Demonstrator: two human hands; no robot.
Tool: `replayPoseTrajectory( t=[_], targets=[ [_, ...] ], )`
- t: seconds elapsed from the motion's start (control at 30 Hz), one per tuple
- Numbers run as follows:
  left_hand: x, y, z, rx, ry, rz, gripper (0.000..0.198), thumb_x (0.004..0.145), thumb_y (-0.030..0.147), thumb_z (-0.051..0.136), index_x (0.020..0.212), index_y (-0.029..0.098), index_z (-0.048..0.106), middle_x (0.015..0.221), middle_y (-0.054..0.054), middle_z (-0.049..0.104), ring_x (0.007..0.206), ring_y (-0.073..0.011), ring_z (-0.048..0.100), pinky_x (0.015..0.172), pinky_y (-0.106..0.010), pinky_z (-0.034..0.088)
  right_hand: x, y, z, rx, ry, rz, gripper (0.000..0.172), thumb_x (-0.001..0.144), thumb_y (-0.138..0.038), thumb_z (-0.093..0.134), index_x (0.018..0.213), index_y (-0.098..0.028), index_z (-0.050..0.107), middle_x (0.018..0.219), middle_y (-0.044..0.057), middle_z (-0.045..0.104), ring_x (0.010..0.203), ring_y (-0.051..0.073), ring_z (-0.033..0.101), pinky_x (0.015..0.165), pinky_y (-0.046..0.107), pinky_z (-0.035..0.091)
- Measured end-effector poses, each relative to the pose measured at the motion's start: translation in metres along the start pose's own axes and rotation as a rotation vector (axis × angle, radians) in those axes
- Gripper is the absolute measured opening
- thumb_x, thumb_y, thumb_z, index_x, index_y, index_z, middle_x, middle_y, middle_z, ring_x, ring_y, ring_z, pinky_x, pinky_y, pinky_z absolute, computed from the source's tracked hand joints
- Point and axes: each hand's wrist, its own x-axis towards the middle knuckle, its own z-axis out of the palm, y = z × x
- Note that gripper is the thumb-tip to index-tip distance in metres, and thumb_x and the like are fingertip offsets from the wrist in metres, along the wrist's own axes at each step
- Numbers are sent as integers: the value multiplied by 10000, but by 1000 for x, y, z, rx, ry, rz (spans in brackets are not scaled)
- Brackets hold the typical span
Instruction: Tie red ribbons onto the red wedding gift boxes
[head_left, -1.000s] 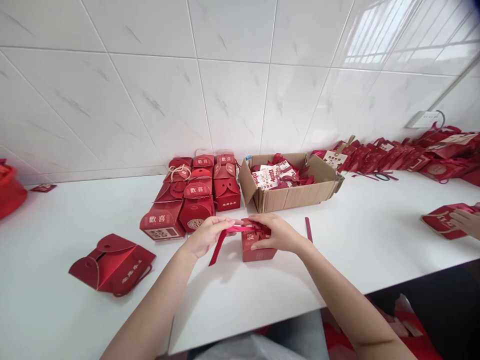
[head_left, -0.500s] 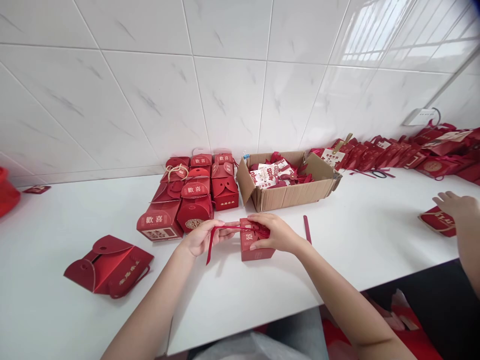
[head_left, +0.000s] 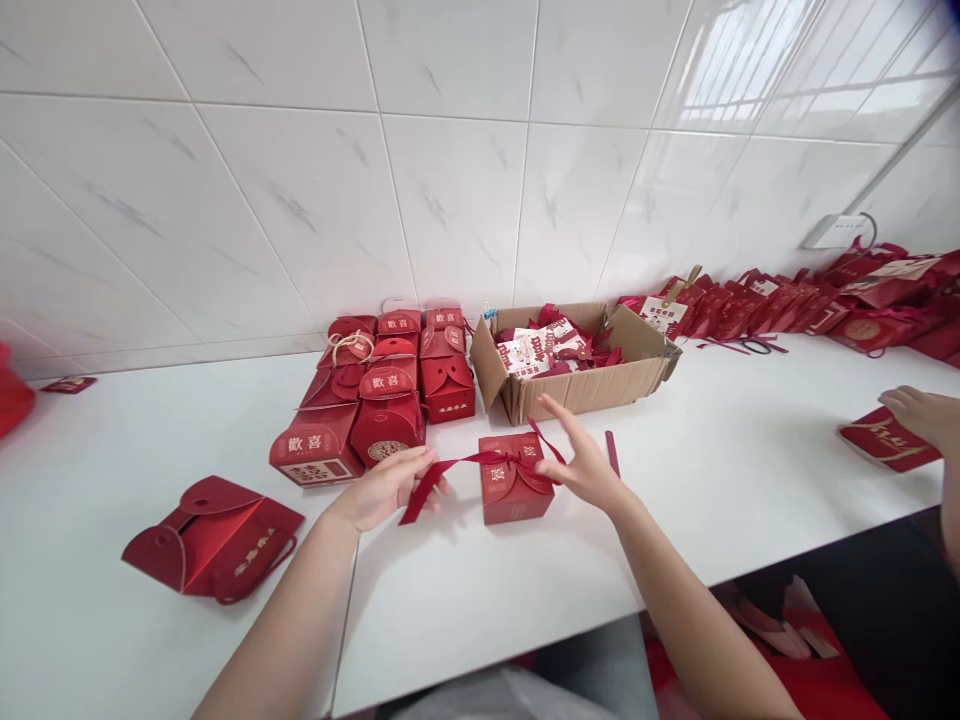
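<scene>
A small red gift box with gold characters stands upright on the white table in front of me. A red ribbon crosses its top and is looped at the middle. My left hand is left of the box with the ribbon's left length between its fingers; the loose end hangs below them. On the right side, my right hand has thumb and forefinger spread apart. The ribbon's other end rises next to that thumb, and whether they touch I cannot tell.
Closed red boxes stand in rows behind. A cardboard box holds tags and ribbons. An unclosed red box lies left. A red strip lies right. Another person's hand rests on a red box. More red boxes line the wall.
My right hand has come off the box top and opened, uncovering the looped ribbon. My left hand has shifted slightly left and down with its ribbon length. The other person's hand moved right.
</scene>
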Motion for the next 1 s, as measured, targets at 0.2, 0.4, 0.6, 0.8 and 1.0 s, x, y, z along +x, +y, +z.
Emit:
replayPoseTrajectory(
  t=[0.2, 0.4, 0.6, 0.8, 1.0],
  targets=[
    [-46, 1, -10, 404, 136, 18, 422, 855, 412, 576, 1236, 268, 467, 798, -12, 643, 671, -146, 572, 699, -277, 457, -35, 24, -23, 141, 140, 585, 728, 802, -704, 508, 1284, -161, 457, 1223, 146, 535, 984, 250, 580, 783, 347, 477],
    [-66, -15, -27, 325, 146, 167, 196, 798, 365, 644, 913, 212, 687, 884, -54, 655, 783, -180, 596, 752, -283, 479, -48, 20, -8, 365, -173, 769, 702, 827, -749, 421, 642, -109, 642, 625, 127, 621, 465, 155, 543, 397, 237, 286],
    [-54, -17, -12, 202, 385, 286, 326, 653, 314, 778, 956, 205, 725, 1003, -88, 708, 982, -255, 628, 856, -295, 491, -43, 20, 28, 679, 135, 739, 507, 715, -638, 684, 671, -146, 569, 631, 24, 552, 402, 58, 376, 360, 179, 155],
    [-38, -14, 1, 69, 578, 439, 266, 626, 321, 807, 845, 193, 727, 829, -47, 725, 863, -196, 652, 762, -238, 504, -38, 24, 20, 950, 373, 666, 414, 588, -394, 846, 765, -182, 538, 761, -7, 569, 511, 68, 460, 353, 144, 263],
    [-33, -18, -6, -265, 697, 434, 154, 637, 199, 791, 750, 181, 687, 744, 9, 674, 731, -132, 634, 636, -197, 516, -38, 25, -3, 1116, 531, 600, 355, 649, -364, 826, 860, -207, 588, 793, -15, 583, 577, 76, 513, 417, 146, 425]
  ],
)
